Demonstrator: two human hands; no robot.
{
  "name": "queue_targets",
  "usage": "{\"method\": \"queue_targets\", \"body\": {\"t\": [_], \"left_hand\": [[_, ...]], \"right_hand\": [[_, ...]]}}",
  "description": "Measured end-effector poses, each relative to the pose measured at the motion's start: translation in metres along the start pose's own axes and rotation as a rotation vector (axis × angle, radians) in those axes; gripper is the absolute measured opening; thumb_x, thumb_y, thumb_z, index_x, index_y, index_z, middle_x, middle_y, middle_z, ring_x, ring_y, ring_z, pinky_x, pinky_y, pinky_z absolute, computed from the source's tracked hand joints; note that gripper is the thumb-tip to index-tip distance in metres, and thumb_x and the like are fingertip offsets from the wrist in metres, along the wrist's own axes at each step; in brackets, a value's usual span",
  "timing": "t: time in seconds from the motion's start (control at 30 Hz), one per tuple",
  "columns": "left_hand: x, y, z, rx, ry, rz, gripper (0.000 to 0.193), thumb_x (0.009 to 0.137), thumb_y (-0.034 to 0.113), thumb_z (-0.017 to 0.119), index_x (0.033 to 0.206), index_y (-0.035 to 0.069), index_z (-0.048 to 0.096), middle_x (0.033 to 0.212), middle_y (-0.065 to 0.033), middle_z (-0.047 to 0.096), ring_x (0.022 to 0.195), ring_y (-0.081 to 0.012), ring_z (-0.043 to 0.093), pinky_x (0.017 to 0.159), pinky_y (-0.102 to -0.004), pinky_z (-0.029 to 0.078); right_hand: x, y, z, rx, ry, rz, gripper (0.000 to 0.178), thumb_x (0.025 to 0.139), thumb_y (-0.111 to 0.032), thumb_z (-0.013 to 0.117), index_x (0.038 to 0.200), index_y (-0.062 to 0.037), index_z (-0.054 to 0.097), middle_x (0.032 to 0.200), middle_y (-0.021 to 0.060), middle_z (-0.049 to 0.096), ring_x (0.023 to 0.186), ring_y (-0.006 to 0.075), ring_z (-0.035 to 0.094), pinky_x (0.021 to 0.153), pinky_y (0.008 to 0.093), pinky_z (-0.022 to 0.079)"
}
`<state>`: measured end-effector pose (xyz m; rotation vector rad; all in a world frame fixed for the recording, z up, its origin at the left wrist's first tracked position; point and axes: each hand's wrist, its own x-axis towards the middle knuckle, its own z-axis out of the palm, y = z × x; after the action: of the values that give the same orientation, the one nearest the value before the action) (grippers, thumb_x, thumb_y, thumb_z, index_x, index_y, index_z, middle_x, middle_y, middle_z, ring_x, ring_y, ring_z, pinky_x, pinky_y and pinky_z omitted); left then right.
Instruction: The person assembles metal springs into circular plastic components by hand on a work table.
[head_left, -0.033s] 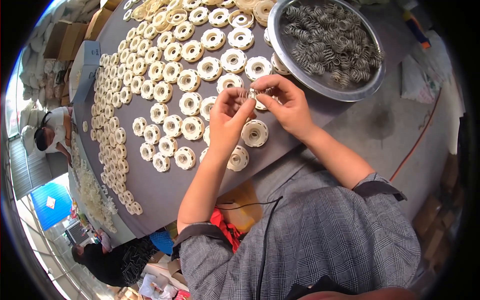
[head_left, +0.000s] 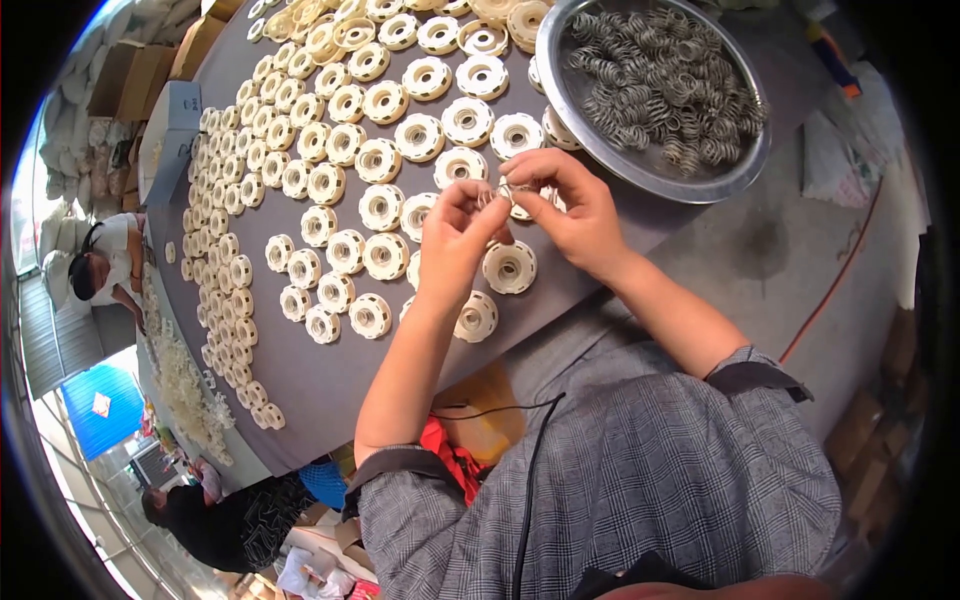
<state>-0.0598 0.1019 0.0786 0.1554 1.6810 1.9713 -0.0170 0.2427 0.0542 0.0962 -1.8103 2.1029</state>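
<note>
A thin wire spring (head_left: 504, 187) is pinched in the fingers of both hands, reached about equally by the left hand (head_left: 455, 238) from eight o'clock and the right hand (head_left: 582, 210) from four; its long axis cannot be told; at six o'clock a pale ring (head_left: 510, 266) is borne by the table (head_left: 275, 365); at two, loose springs (head_left: 660, 90) are held in a metal basin (head_left: 735, 188).

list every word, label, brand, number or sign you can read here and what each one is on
Nothing is clear enough to quote.
Grey-blue box, upper left: small dark marks, too small to read.
Blue panel, far left: a pale diamond with a reddish mark, too blurred to read.
Ring-shaped parts, coil springs, metal basin: no lettering visible.
</note>
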Motion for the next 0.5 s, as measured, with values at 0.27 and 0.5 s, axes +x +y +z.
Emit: {"method": "queue_targets", "body": {"t": [0.27,0.5], "left_hand": [[-0.003,-0.011,-0.001,-0.933,-0.567,-0.517,0.047,0.089,0.048,0.029,0.057,0.014,0.030,0.046,0.0037,0.032,0.030,-0.0069,0.027,0.027,-0.0190,0.026],[-0.011,-0.008,0.008,-1.055,-0.637,-0.613,0.052,0.087,0.053,0.024,0.048,0.018,0.025,0.037,0.0055,0.024,0.024,-0.0065,0.020,0.022,-0.0202,0.022]], "right_hand": [[-0.003,-0.006,0.019,0.408,0.066,0.167,0.011,0.081,0.003,0.051,0.091,-0.0023,0.052,0.098,0.0083,0.056,0.090,0.0120,0.053,0.081,0.0255,0.043],[0.001,-0.004,0.016,0.135,0.069,-0.213,0.015,0.077,0.005,0.055,0.089,-0.0033,0.053,0.092,0.0077,0.057,0.090,0.0169,0.053,0.077,0.0271,0.043]]}}
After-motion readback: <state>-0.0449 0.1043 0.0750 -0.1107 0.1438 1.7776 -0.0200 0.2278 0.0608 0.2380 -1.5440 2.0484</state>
